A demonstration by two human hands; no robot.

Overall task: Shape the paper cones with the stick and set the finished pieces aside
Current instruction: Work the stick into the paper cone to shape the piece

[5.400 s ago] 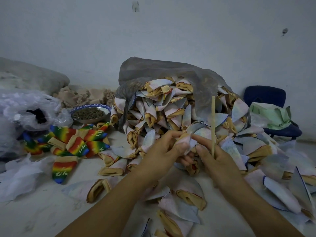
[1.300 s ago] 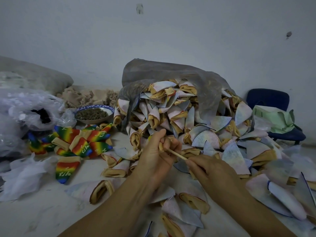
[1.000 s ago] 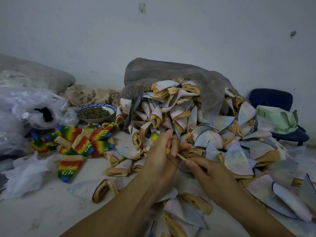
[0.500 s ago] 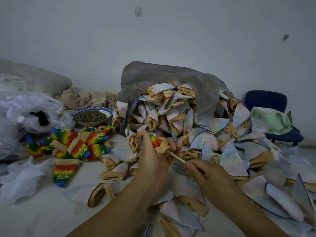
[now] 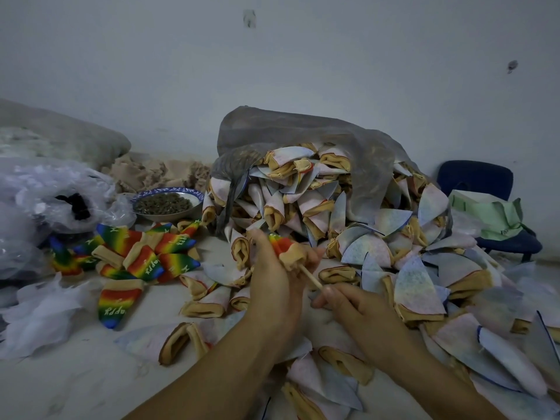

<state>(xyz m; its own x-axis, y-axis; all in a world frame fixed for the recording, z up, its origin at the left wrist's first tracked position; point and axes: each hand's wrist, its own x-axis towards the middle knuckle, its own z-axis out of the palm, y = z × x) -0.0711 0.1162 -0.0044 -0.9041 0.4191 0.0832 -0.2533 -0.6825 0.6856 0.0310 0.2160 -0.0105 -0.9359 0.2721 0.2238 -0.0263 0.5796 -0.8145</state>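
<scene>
My left hand (image 5: 272,277) grips a rainbow-coloured cone (image 5: 286,248) with a tan cuff at the middle of the view. My right hand (image 5: 354,307) pinches a thin wooden stick (image 5: 310,277), whose far end goes into the cone's tan opening. Behind them, a big heap of pale, inside-out cones (image 5: 318,207) spills from a grey plastic bag (image 5: 303,137). A group of rainbow cones (image 5: 145,253) lies on the floor to the left.
A bowl of dark pellets (image 5: 165,203) stands behind the rainbow cones. Clear plastic bags (image 5: 45,195) and white paper scraps (image 5: 36,310) fill the left side. A blue chair (image 5: 485,189) with a green bag (image 5: 488,213) stands at the right. Loose pale cones (image 5: 333,368) lie around my arms.
The cone in my left hand now shows more of its rainbow side, with the stick pushed into its opening. Earlier the piece was pale and the stick stood upright in my right hand.
</scene>
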